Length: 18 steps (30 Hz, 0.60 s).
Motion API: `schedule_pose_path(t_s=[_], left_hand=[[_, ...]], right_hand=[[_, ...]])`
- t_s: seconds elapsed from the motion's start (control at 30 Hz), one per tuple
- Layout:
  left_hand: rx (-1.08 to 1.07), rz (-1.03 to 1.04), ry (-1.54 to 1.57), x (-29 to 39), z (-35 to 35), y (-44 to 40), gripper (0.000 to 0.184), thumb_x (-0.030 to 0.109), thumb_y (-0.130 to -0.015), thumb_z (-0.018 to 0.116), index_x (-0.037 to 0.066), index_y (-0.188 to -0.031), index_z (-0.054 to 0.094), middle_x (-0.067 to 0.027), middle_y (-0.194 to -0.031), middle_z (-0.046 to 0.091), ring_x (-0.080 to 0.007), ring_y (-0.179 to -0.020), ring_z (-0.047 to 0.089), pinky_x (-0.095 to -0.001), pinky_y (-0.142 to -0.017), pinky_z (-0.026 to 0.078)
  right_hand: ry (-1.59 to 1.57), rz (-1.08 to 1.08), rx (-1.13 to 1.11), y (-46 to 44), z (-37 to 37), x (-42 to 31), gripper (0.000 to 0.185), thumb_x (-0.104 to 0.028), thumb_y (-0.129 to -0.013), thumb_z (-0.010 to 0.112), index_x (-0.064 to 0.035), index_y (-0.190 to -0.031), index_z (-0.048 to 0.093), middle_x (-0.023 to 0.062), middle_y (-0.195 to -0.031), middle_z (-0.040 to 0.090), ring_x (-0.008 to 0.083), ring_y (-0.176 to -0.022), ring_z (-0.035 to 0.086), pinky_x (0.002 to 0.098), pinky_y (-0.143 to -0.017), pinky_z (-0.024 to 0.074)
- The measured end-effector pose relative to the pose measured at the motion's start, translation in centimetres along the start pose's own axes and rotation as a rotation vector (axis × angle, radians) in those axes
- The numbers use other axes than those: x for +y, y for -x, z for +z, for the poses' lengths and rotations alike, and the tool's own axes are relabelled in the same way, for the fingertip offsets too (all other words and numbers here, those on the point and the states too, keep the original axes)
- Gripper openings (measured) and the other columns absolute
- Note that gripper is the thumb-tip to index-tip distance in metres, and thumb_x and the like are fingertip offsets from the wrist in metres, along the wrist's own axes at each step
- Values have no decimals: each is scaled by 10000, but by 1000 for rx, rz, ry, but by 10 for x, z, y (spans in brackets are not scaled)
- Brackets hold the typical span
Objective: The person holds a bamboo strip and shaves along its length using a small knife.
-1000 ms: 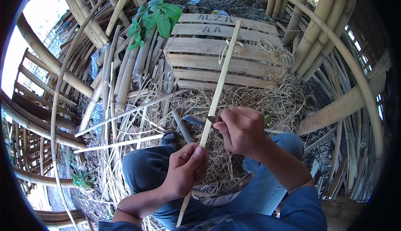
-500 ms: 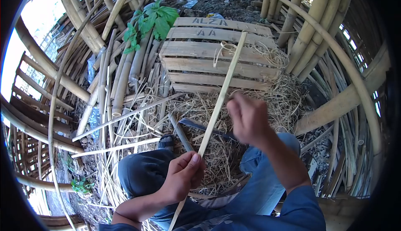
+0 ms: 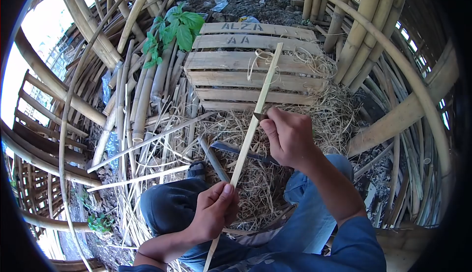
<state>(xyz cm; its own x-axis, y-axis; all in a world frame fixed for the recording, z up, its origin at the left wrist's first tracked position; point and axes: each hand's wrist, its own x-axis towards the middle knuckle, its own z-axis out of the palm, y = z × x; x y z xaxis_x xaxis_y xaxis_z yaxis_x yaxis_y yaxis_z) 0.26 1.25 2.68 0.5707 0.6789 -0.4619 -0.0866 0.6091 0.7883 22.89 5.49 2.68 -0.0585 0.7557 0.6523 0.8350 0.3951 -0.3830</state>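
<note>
My left hand [image 3: 215,211] is closed around the lower part of a long pale bamboo strip [image 3: 265,86], which slants up and away over the crate. My right hand [image 3: 290,137] is closed on a small dark blade [image 3: 259,116], its handle hidden in the fist. The blade's tip touches the strip about midway up. Below, a larger dark blade [image 3: 231,147] lies on the shavings, partly behind the strip. Beside it a grey-green bamboo tube [image 3: 213,159] points toward my left hand.
A slatted wooden crate [image 3: 221,58] with a loose curled shaving on it lies ahead. Thin shavings [image 3: 339,114] cover the ground. Bamboo poles [image 3: 364,31] stand at right, more lie at left near a leafy plant [image 3: 179,28]. My bent knees [image 3: 169,205] flank the strip.
My right hand moved off the strip, then came back to it with the small blade, now higher up. My left hand still holds the strip's lower part. The view has shifted slightly.
</note>
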Motion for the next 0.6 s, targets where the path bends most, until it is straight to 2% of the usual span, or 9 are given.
schedule_pose_path(t_s=[0.1,0.2,0.3,0.37,0.53,0.6], left_hand=[[6,15,-15,0,0,1,355,320,-1021,430,60,-779,433,29,-542,286,-67,-415,264,-247,-393,201],[-12,31,-30,0,0,1,359,322,-1018,436,60,-773,435,28,-535,284,-69,-410,263,-250,-391,203],[-11,18,-51,-4,1,7,363,329,-1012,449,58,-771,442,26,-523,288,-74,-403,268,-256,-386,207],[3,-7,-77,-6,0,10,363,337,-1002,466,53,-776,453,20,-507,296,-82,-392,282,-263,-379,215],[17,29,-152,-10,-4,11,369,337,-1005,458,48,-775,478,6,-501,326,-90,-379,311,-257,-373,228],[16,46,-183,-13,-4,11,375,337,-1009,452,44,-777,483,-2,-503,347,-90,-379,314,-252,-373,236]], right_hand=[[41,-36,34,-3,-1,5,214,-158,-918,551,-26,-758,500,105,-568,486,309,-495,542,402,-465,396],[91,-119,120,-4,0,13,238,-228,-935,553,-58,-775,504,80,-567,508,271,-466,553,387,-423,405],[195,35,112,-8,-7,26,244,-244,-946,538,-56,-793,519,84,-572,534,271,-443,546,383,-415,409],[248,46,198,-13,-18,41,249,-245,-956,523,-57,-794,527,90,-574,559,259,-425,543,375,-403,405],[302,0,228,-11,-20,50,229,-224,-955,526,-59,-797,530,91,-576,569,253,-421,542,379,-389,384],[369,111,238,-14,-28,59,227,-225,-956,526,-57,-804,532,86,-569,564,252,-411,528,373,-386,380]])
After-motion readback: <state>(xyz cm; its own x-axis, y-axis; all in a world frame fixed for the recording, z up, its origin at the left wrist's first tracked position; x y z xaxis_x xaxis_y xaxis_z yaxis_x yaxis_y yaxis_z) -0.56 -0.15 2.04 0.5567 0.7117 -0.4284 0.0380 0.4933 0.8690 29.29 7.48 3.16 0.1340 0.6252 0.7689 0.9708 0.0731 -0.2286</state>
